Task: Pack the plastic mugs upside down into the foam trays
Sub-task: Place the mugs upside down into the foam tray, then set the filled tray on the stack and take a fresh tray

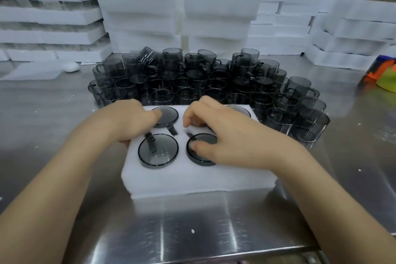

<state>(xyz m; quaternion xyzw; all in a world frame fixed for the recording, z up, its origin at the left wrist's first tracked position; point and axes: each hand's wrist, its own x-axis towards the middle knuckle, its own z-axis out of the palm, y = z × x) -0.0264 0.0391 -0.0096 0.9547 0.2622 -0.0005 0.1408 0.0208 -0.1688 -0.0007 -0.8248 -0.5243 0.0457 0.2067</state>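
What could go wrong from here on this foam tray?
1. The right hand rests on the near-right mug. Pushing down with its handle off the slot could tear the foam tray or leave the mug sitting proud.
2. The tray sits close against the loose mugs, some of them stacked two high. A shove may topple them.

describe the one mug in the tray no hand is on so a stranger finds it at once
On the steel table, in front of the crowd of loose grey mugs, lies a foam tray. The mug sits upside down in its near left pocket. Unlike the other packed mugs, no hand touches or covers it.
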